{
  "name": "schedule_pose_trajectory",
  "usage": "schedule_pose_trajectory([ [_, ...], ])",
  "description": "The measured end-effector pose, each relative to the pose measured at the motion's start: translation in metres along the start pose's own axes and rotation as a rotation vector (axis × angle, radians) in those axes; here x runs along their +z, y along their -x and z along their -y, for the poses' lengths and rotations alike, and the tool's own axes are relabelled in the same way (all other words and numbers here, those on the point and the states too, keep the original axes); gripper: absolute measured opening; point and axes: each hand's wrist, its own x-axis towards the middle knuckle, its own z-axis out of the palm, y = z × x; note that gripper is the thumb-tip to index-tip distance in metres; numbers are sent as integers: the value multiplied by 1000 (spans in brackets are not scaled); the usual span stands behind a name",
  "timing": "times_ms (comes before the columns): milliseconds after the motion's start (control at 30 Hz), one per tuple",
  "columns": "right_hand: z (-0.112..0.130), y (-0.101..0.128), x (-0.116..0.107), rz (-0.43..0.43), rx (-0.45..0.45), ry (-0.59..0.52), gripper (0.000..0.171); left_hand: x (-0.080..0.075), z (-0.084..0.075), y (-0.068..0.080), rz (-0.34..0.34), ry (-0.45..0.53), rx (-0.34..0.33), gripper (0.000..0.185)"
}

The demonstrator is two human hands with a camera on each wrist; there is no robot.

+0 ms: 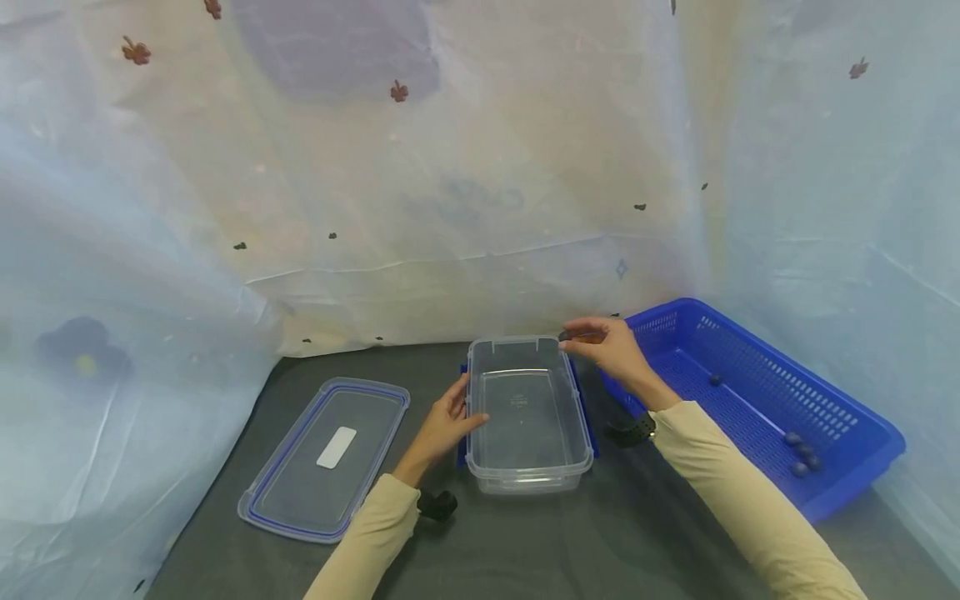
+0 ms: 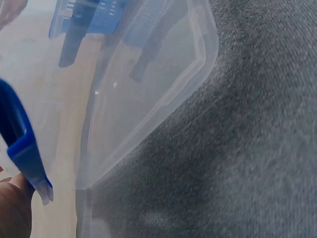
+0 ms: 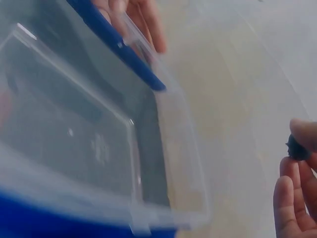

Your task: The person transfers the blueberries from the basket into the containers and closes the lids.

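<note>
First dark berry held over an empty clear box

On the dark grey tabletop (image 1: 525,542) the long blue plastic mesh basket (image 1: 847,454) still carries about four small dark round berries (image 1: 801,454), while the clear rectangular plastic container with blue side clips (image 1: 528,408) has nothing in it, so I judge the filling barely begun; its flat clear lid with blue rim (image 1: 322,458) lies well apart to the left. The left hand (image 1: 446,421) rests its fingers against the container's left wall. The right hand (image 1: 611,346) hovers at the far right corner, pinching one small dark berry (image 3: 297,147). Only the right wrist view shows that berry plainly between thumb and fingertips; only the head view shows the basket's remaining berries.
</note>
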Motion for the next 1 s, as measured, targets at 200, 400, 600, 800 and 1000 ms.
schedule_pose_trajectory([
  [200, 2, -11, 38, 7, 19, 1, 38, 2, 2, 0, -15, -20, 8, 81],
  [400, 1, -20, 70, 25, 26, -20, 34, 2, 3, 1, -9, -16, 18, 81],
  [600, -5, -31, 95, 1, 102, -7, 34, 3, 2, 3, -28, -49, -6, 80],
  [800, -14, -39, 112, -19, 87, 23, 27, 2, 0, 4, -44, -70, -10, 79],
  [1000, -29, -42, 123, -7, 131, 121, 23, 1, 10, 0, -32, -38, -5, 81],
])
